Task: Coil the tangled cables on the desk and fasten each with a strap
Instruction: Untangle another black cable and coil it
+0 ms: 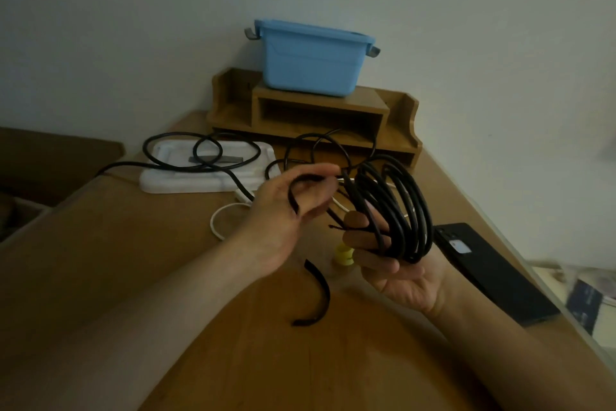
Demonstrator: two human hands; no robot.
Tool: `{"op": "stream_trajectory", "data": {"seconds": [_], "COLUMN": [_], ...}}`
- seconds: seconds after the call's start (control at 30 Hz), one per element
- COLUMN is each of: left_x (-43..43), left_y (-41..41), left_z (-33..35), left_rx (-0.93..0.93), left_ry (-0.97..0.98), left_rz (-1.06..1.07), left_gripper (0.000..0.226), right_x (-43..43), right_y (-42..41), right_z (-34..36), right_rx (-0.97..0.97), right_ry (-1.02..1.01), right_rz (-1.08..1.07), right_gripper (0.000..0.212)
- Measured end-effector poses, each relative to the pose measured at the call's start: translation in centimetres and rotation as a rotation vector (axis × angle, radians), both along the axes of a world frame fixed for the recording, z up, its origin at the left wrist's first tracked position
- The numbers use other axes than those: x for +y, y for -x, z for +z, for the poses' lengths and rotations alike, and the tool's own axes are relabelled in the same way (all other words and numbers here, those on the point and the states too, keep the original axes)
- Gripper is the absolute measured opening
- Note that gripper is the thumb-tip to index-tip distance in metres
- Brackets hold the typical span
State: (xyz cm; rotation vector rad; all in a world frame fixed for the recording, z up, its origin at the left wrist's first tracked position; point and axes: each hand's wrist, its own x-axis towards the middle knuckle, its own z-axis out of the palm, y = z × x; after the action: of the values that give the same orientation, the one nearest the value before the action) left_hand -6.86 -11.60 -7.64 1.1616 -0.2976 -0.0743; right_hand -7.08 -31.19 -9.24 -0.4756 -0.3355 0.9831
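My right hand [383, 264] holds a black cable coil [396, 207] of several loops upright above the desk, fingers curled round its lower part. My left hand [286, 210] is just left of the coil and pinches a black strap [296, 189] between thumb and fingertips. A second black strap [316, 294] lies curved on the desk below my hands. More loose black cable [186, 160] sprawls across the back of the desk, and a white cable [220, 220] loops beneath my left wrist.
A white foam tray [160, 177] lies at the back left under the loose cable. A wooden desk organiser [313, 110] carries a blue plastic bin [310, 57]. A black phone [493, 270] lies at right; a small yellow object [343, 255] sits under my right fingers.
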Motion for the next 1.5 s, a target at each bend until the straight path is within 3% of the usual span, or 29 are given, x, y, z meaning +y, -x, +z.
{"op": "stream_trajectory", "data": {"seconds": [0.07, 0.17, 0.3, 0.37, 0.47, 0.6, 0.73, 0.87, 1.1, 1.33, 1.5], "left_x": [-0.5, -0.7, -0.3, 0.3, 1.1, 1.1, 0.8, 0.8, 1.1, 1.8, 1.7], "left_y": [0.3, 0.5, 0.5, 0.1, -0.2, 0.0, 0.2, 0.5, 0.4, 0.3, 0.3], "left_z": [-0.2, -0.2, 0.3, 0.6, 0.8, 0.7, 0.8, 1.4, 1.6, 2.4, 1.9], "left_rx": [-0.054, -0.117, -0.037, -0.037, -0.077, -0.168, -0.08, 0.129, 0.364, 0.393, 0.251], "left_ry": [-0.114, -0.196, -0.174, -0.236, -0.332, -0.431, -0.433, -0.221, -0.092, -0.149, -0.219], "left_rz": [-0.052, 0.011, 0.168, 0.273, 0.41, 0.494, 0.425, 0.283, 0.103, -0.017, -0.062], "left_gripper": [0.038, 0.02, 0.012, 0.009, 0.007, 0.017, 0.007, 0.007, 0.027, 0.049, 0.045], "right_x": [0.2, 0.1, -0.4, -0.6, -1.2, -0.8, 0.1, 0.2, 0.0, -0.4, -0.4], "right_y": [0.0, 0.0, -0.1, 0.2, 0.9, 1.3, 1.5, 1.1, 1.0, 0.8, 0.9], "right_z": [-0.1, -0.1, -0.1, 0.6, 1.6, 2.7, 2.5, 1.7, 2.0, 1.9, 1.9], "right_rx": [0.005, 0.0, -0.06, -0.066, -0.176, -0.265, -0.427, -0.505, -0.611, -0.654, -0.679], "right_ry": [-0.001, -0.023, -0.014, 0.046, 0.319, 0.405, 0.593, 0.838, 0.928, 0.995, 1.007], "right_rz": [0.012, 0.041, 0.04, -0.051, -0.413, -0.599, -0.686, -0.804, -0.862, -0.843, -0.824], "right_gripper": [0.02, 0.016, 0.022, 0.03, 0.063, 0.027, 0.028, 0.028, 0.02, 0.02, 0.02]}}
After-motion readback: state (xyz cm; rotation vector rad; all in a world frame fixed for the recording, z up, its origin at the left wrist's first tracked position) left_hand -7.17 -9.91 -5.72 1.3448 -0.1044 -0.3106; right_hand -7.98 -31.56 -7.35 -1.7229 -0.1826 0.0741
